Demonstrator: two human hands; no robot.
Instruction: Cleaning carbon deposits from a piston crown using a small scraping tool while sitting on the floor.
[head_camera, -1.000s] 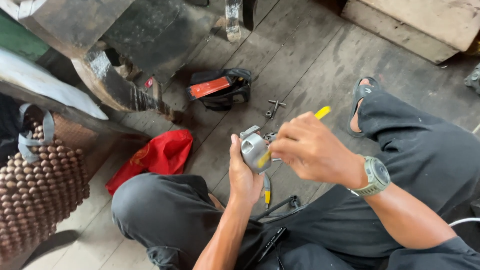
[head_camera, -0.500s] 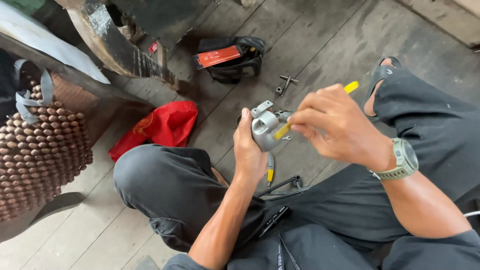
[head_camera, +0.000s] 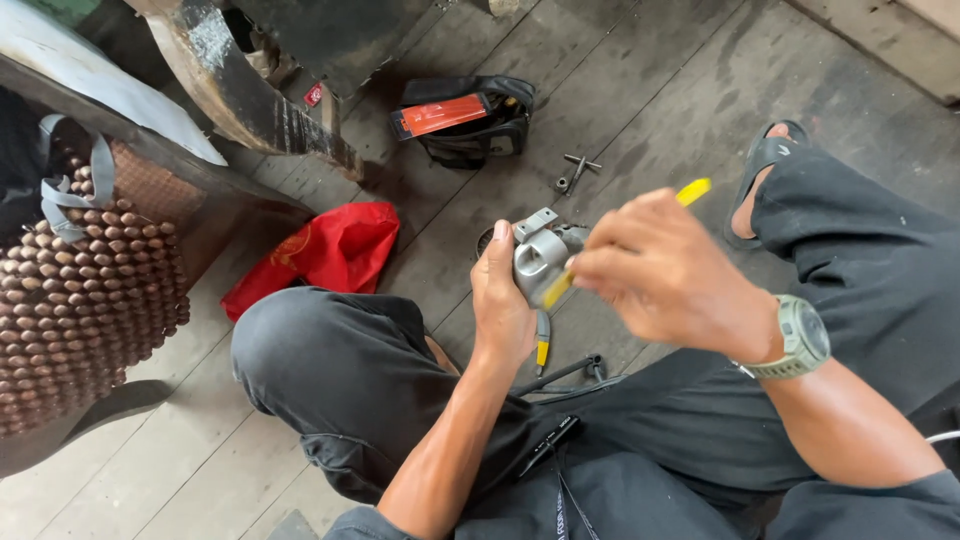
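The work surface is a floor (head_camera: 640, 90) of dark, worn wooden planks running diagonally, stained and dusty, with paler boards toward 7 o'clock. The person sits on this floor with legs folded in dark trousers; a sandalled foot (head_camera: 765, 165) rests at 2 o'clock.

Hands: the left hand (head_camera: 503, 300) is clamped around a small grey metal part (head_camera: 540, 258), held just above the floor at frame centre. The right hand (head_camera: 665, 275), with a grey-green wristwatch (head_camera: 800, 338) on its wrist, is closed on a yellow-handled tool (head_camera: 693, 191); the tool's working end meets the metal part. The right hand is blurred, so the exact contact point cannot be told. The two hands are close together, joined through tool and part.

Surroundings:
- 12 o'clock: a black pouch (head_camera: 470, 125) with an orange card on top, lying on the floor.
- 1 o'clock of the part: small loose metal fittings (head_camera: 575, 172).
- 9 o'clock: a crumpled red bag (head_camera: 325, 255), just beside the left knee.
- 6 o'clock, under the left hand: a second yellow-tipped tool (head_camera: 541, 342) and a dark metal bar (head_camera: 565, 373), lying near the legs.
- Far 9 o'clock: a beaded brown seat cover (head_camera: 80, 300).
- 11 o'clock: a dark, heavy machine body (head_camera: 250, 95) with worn edges
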